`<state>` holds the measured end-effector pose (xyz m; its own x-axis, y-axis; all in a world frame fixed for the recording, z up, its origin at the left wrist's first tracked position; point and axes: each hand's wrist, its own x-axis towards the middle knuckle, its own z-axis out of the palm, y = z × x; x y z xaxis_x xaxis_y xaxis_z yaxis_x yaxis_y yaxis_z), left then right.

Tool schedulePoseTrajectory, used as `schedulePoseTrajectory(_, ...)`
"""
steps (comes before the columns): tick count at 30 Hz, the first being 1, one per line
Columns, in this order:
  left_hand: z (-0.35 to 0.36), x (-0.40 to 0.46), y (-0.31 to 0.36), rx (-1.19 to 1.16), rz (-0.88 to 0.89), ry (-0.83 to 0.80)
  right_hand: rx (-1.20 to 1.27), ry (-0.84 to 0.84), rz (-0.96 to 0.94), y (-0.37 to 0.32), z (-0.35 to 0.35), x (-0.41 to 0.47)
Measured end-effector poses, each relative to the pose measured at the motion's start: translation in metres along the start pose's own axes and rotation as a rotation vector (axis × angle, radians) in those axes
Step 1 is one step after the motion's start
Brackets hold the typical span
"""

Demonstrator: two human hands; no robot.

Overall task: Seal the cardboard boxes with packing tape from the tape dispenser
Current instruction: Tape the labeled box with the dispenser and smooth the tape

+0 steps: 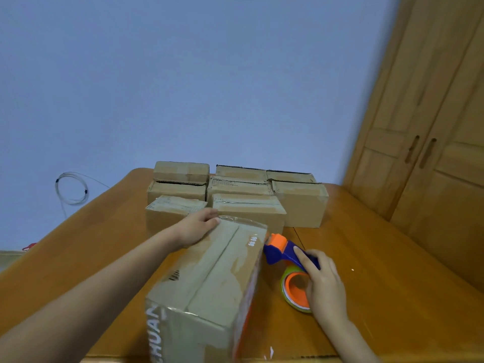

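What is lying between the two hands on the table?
In the head view, the near cardboard box lies between them: the left hand rests on its far left corner, and the right hand holds the tape dispenser against its right edge.

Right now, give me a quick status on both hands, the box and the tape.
Left hand flat on near box, far end. Right hand grips tape dispenser, head at box's right far corner. Stacked boxes close behind.
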<state>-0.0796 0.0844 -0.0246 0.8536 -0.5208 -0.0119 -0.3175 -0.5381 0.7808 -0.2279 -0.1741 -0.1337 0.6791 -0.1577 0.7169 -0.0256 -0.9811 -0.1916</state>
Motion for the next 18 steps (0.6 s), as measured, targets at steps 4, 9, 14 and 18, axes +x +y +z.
schedulePoseTrajectory(4,-0.017,0.01,0.005,0.262,0.018,-0.068,0.004,0.049,-0.052,-0.03,-0.011,-0.017)
schedulePoseTrajectory(9,-0.017,0.015,0.021,0.49,0.036,-0.048,0.043,0.023,-0.087,-0.072,-0.016,-0.042)
schedulePoseTrajectory(14,0.006,-0.005,0.036,0.589,0.119,0.141,0.007,-0.044,-0.023,-0.098,-0.02,-0.055)
schedulePoseTrajectory(18,0.024,-0.032,0.031,0.603,0.137,0.1,-0.035,-0.077,0.037,-0.103,-0.024,-0.058)
